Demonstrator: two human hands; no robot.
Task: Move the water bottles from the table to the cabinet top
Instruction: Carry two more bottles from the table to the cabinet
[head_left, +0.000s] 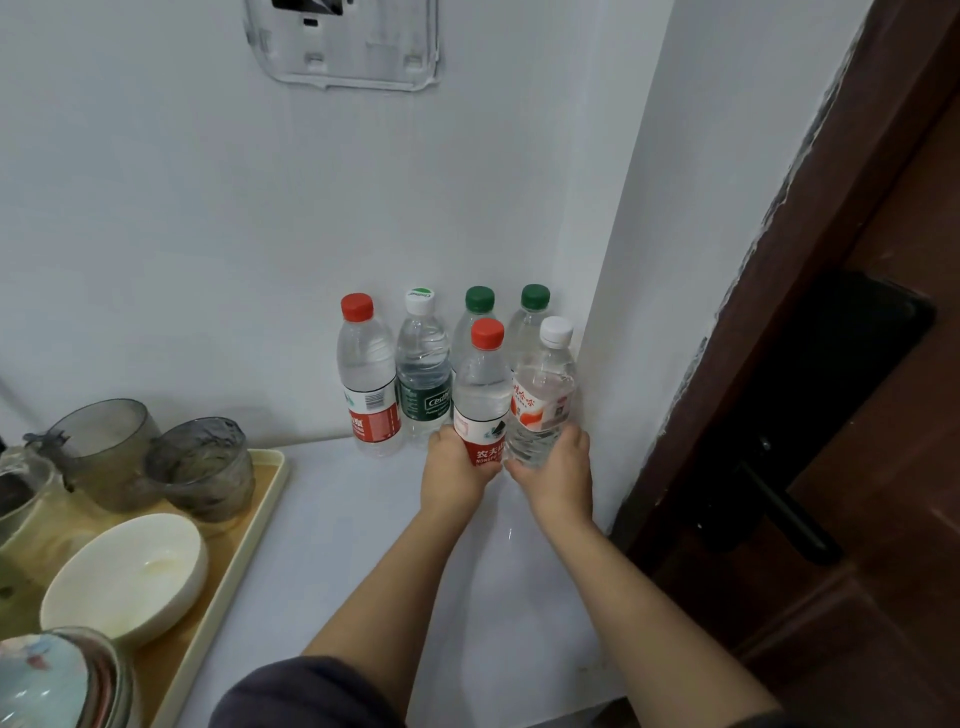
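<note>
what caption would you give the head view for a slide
Left hand grips a red-capped bottle, right hand a white-capped bottle, before four bottles along the wall.

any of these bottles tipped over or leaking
Nothing stands out. The four bottles by the wall stand upright, capped. The left hand grips a red-capped bottle and the right hand a white-capped bottle, both upright. No spilled water shows.

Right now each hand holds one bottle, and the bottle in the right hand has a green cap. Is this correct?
Not quite: in the head view the right hand holds the white-capped bottle, not a green-capped one. The left hand holds a red-capped bottle, so each hand does hold one.
</note>
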